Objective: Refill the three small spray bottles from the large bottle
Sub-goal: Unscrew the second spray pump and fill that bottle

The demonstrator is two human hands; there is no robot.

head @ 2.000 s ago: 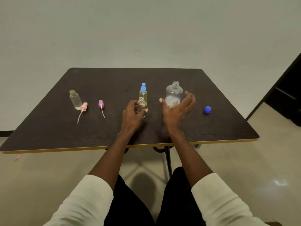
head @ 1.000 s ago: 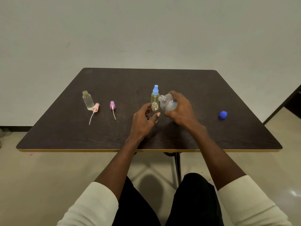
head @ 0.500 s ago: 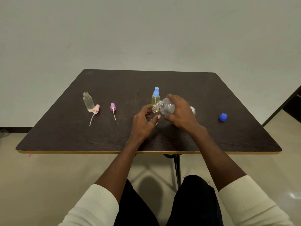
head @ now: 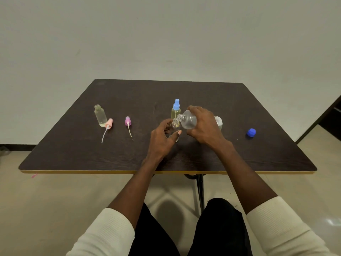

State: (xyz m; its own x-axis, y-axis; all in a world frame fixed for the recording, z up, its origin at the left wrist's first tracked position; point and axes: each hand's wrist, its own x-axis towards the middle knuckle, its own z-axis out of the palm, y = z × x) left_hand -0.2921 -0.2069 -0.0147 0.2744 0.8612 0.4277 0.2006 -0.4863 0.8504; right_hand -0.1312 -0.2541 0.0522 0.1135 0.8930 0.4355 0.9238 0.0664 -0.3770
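Note:
My right hand (head: 204, 126) grips the large clear bottle (head: 190, 120), tipped on its side with its open neck over the mouth of a small open bottle (head: 175, 126). My left hand (head: 162, 139) holds that small bottle upright on the dark table (head: 184, 93). Just behind stands a small spray bottle with a blue sprayer (head: 176, 109) and yellowish liquid. At the left stands another small open bottle (head: 100, 115), partly filled. A pink sprayer head (head: 108, 124) and a purple sprayer head (head: 127, 121) lie beside it, tubes pointing toward me.
A blue cap (head: 251, 133) lies on the table to the right of my hands. The table's near edge (head: 166, 171) runs just above my knees. A dark doorway (head: 332, 117) shows at the far right.
My right hand picked up the large bottle and tipped it leftward until its neck reached the small bottle's mouth. My left hand has stayed on the small bottle.

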